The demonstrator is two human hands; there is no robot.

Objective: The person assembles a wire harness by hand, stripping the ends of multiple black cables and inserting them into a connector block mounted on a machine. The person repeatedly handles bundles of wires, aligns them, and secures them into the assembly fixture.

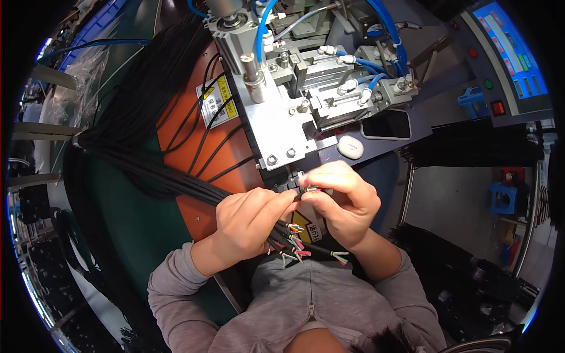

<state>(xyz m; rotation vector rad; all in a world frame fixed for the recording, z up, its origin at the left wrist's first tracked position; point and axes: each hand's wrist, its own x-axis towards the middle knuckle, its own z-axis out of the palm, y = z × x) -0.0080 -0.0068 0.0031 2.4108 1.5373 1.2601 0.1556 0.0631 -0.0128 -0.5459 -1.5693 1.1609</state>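
At the left, a flat green surface (132, 247) is partly covered by slender, rope-like black cables (156, 76), drawn into a thick bundle and fanned over a smooth orange panel (187, 206). Several are grasped in the curled left hand (250, 220); below it, frayed wire ends (299, 241) are splayed like bristles. Above, a shiny metal block (271, 129) is studded with round bolts. Near its lower edge, between both hands, one cable tip is held — its thin coloured wires (313, 189) pinched by thumb and forefinger of the right hand (344, 203). Beyond, a glossy, rounded white case (351, 147) is set beside a flat phone (385, 125).
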